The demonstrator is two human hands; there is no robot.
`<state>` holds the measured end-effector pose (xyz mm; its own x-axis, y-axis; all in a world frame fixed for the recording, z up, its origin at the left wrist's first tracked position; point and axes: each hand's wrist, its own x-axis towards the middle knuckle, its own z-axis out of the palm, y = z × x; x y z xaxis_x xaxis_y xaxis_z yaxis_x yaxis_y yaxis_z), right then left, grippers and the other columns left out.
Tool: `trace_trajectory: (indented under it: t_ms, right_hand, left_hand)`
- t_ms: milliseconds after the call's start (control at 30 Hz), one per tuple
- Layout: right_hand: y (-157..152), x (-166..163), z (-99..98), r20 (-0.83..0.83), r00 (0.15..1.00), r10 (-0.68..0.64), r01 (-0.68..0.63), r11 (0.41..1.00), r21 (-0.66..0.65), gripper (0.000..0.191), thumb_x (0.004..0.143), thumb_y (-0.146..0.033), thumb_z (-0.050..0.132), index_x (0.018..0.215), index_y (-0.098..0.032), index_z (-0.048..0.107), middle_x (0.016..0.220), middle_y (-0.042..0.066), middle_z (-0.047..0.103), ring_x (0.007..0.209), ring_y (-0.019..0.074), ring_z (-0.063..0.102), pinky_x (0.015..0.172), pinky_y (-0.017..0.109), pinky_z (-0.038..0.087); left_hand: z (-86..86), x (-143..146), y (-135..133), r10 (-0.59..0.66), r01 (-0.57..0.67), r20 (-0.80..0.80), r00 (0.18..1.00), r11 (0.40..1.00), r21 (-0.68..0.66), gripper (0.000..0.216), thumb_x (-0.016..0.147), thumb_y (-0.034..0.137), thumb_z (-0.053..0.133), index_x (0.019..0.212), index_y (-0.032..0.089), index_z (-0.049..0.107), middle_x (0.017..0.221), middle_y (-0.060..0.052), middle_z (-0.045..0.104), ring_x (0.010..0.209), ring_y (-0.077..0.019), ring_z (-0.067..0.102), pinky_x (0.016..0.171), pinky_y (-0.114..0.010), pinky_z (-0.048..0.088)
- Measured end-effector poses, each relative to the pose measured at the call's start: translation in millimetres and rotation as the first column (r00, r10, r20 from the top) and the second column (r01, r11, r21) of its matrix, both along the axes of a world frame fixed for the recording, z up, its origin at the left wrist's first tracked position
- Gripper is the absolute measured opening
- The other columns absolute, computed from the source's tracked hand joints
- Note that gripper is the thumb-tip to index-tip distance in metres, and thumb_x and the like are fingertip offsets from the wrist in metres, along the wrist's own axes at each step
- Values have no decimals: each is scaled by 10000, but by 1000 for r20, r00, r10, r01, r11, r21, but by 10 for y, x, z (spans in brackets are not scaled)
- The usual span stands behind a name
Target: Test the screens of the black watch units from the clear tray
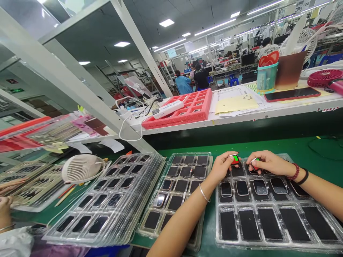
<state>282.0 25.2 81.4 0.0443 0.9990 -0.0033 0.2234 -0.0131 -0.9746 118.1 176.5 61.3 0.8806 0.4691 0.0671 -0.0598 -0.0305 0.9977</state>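
Observation:
My left hand [222, 166] is closed on a small device with a red and green face [235, 159], held over the far edge of a clear plastic tray [270, 242]. My right hand [264, 162] pinches a similar red and green device [254, 163] over the same tray's back row. This tray holds several small dark-screened devices [242, 187] in its middle row, and its near row shows black pockets. A silver bangle sits on my left wrist, bead and black bands on my right.
A second clear tray [203, 157] lies to the left, then a tall stack of trays [150, 178] and a white fan [81, 168]. Another person's hand [5, 210] shows at far left. A raised shelf carries a red foam tray [184, 117], papers, a phone [292, 94] and cups.

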Motion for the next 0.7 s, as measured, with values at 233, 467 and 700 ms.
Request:
trace_trajectory:
  t_ms: [233,467,700]
  right_hand:
    - [-12,-7,7,33,999,-24,23,1000,11,281,839,-414,585,899,-140,609,763,57,641,658,140,574,537,248,508]
    - [-4,-2,-1,10,1000,-21,21,1000,21,277,825,-400,610,929,-145,583,797,61,636,683,140,578,564,255,506]
    - [10,14,-74,-37,999,-29,30,999,30,313,824,-379,616,1022,-151,537,863,71,640,724,149,587,611,285,514]
  left_hand:
    - [-40,8,21,4,-5,10,1000,1000,5,451,808,406,579,1163,129,595,995,-132,686,717,-171,650,510,-204,431]
    - [-48,20,22,-5,5,11,1000,1000,8,493,784,367,619,1217,140,560,1036,-132,673,775,-182,655,513,-190,436]
    - [-67,17,28,-23,23,-3,1000,1000,-20,490,760,321,653,1208,146,561,1035,-127,679,761,-177,663,510,-187,422]
